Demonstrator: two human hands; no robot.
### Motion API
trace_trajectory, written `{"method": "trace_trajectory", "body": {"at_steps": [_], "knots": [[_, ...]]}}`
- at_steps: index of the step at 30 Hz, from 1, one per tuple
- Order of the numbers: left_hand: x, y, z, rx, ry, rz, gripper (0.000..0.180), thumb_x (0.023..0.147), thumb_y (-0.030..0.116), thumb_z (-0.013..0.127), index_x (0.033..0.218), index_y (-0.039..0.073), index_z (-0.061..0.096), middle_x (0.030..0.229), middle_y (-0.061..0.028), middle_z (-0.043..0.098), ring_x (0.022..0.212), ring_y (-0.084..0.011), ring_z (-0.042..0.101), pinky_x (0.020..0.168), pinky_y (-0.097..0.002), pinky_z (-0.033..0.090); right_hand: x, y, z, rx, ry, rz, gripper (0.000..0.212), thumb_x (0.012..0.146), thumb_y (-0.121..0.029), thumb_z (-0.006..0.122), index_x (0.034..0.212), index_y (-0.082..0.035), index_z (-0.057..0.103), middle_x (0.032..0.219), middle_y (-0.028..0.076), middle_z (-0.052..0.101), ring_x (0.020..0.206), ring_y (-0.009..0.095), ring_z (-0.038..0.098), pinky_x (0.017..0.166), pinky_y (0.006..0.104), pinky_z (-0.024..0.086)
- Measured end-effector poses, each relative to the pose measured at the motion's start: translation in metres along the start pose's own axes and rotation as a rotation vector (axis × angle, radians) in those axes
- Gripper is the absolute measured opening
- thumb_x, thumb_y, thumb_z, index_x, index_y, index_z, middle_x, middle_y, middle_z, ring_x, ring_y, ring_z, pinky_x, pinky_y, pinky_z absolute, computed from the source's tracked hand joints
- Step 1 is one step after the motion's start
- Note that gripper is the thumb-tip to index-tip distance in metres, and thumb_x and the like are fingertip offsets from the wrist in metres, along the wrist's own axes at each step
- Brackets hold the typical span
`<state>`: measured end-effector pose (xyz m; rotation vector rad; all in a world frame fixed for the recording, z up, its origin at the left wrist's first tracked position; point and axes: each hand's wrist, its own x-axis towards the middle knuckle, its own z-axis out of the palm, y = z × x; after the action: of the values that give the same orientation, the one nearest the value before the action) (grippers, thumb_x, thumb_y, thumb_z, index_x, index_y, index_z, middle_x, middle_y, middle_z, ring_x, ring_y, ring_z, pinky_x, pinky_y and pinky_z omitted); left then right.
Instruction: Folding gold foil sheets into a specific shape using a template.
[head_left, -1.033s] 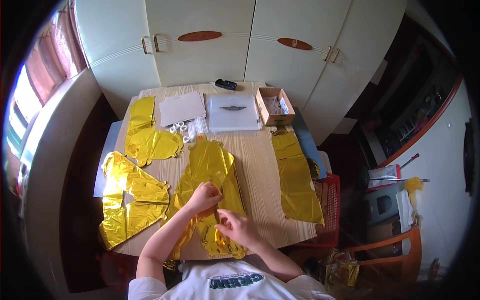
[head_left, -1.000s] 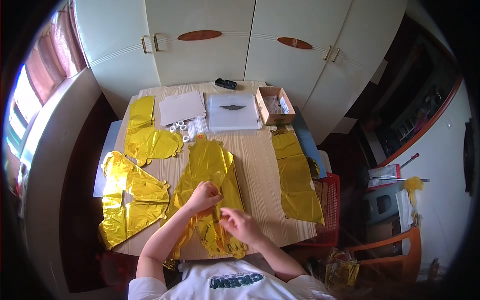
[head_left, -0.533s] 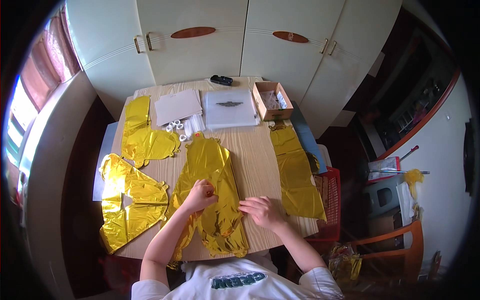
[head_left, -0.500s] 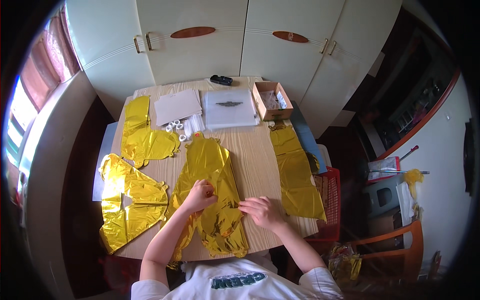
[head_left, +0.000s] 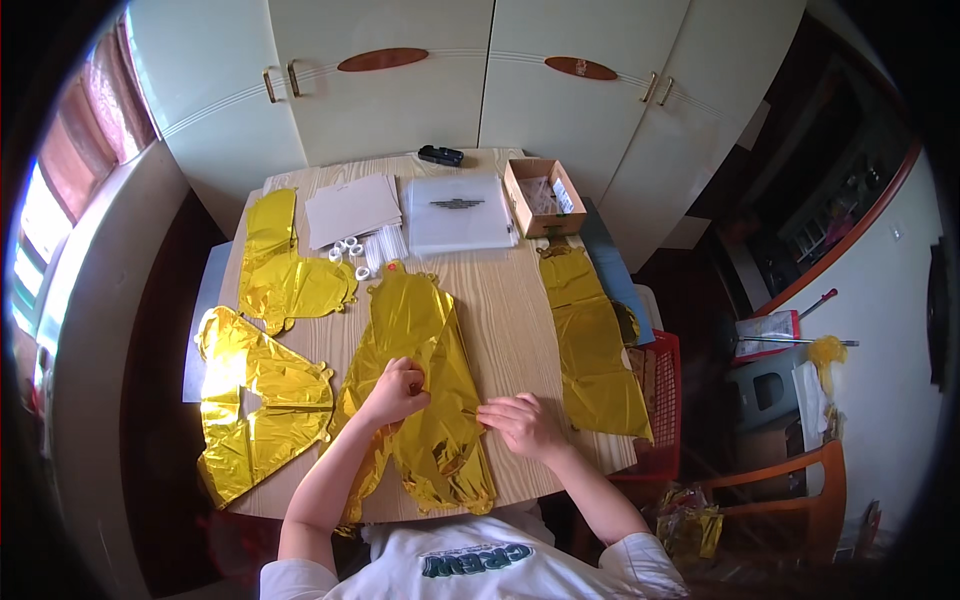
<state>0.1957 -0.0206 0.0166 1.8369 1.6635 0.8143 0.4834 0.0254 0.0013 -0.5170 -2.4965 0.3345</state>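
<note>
Gold foil sheet point(head_left: 442, 365), folded — lower centre of the frame.
Right hand point(head_left: 522, 424) pinching its right edge; left hand point(head_left: 395, 392) curled on its middle, grip hidden. Apparent step: straightening the foil — next move likely calls for light, even tension. Underneath: wood-grain table point(head_left: 515, 345).

A person is wearing a white short-sleeved T-shirt point(head_left: 400, 572) with dark green lettering point(head_left: 478, 561) across its chest.
The left sleeve point(head_left: 298, 578) and the right sleeve point(head_left: 645, 562) are showing the same white cloth, hanging loosely and ending on the upper arms; the left forearm point(head_left: 330, 470) and right forearm point(head_left: 597, 490) are going bare, as are the left hand point(head_left: 396, 390) and right hand point(head_left: 524, 424). The lettering is sitting in one chunky row, its finer detail looking too small to tell, and soft creases are running through the cloth.
</note>
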Motion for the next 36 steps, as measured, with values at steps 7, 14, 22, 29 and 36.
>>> {"method": "trace_trajectory", "body": {"at_steps": [7,14,22,29,36], "knots": [[0.0,0.002,-0.001,-0.004,-0.013,-0.006,0.019,0.071,0.016,0.068,0.071,-0.002,0.06,0.096,-0.0129,0.057,0.097,-0.0314,0.051,0.087,-0.0393,0.047,-0.001,0.0,-0.002,0.009,-0.017,-0.016,0.019,0.084,-0.005,0.063,0.094,-0.012,0.078,0.105,-0.001,0.075,0.108,0.013,0.065,0.089,0.0306,0.043],[0.0,0.005,-0.001,0.008,-0.006,-0.006,0.02,0.07,0.016,0.07,0.07,-0.001,0.06,0.096,-0.0128,0.057,0.097,-0.0316,0.05,0.086,-0.039,0.047,-0.002,0.0,-0.001,0.016,0.001,-0.028,0.016,0.083,-0.005,0.063,0.088,-0.012,0.078,0.102,-0.002,0.075,0.107,0.014,0.065,0.088,0.0313,0.044],[0.0,0.007,-0.001,0.062,0.014,-0.046,0.021,0.073,0.02,0.071,0.077,0.001,0.062,0.096,-0.0142,0.057,0.098,-0.0318,0.051,0.087,-0.0405,0.046,0.0,-0.004,-0.001,0.003,0.014,-0.03,0.015,0.08,-0.006,0.064,0.085,-0.01,0.077,0.098,-0.001,0.074,0.105,0.016,0.066,0.086,0.0323,0.045],[0.021,0.026,-0.006,0.417,0.225,0.072,0.034,0.08,0.027,0.071,0.105,0.005,0.063,0.105,-0.0127,0.058,0.102,-0.0305,0.053,0.09,-0.0406,0.045,0.001,-0.005,-0.003,-0.004,0.009,-0.028,0.013,0.08,-0.006,0.065,0.084,-0.01,0.077,0.097,-0.001,0.075,0.104,0.016,0.066,0.085,0.0332,0.047],[0.004,0.08,0.037,0.508,-0.102,0.448,0.029,0.079,0.018,0.065,0.103,0.001,0.066,0.106,-0.0114,0.064,0.099,-0.0252,0.063,0.087,-0.0384,0.049,0.002,-0.007,-0.007,0.025,0.001,-0.019,0.01,0.084,-0.012,0.067,0.088,-0.01,0.076,0.096,-0.002,0.073,0.107,0.015,0.064,0.086,0.0333,0.046]]}}
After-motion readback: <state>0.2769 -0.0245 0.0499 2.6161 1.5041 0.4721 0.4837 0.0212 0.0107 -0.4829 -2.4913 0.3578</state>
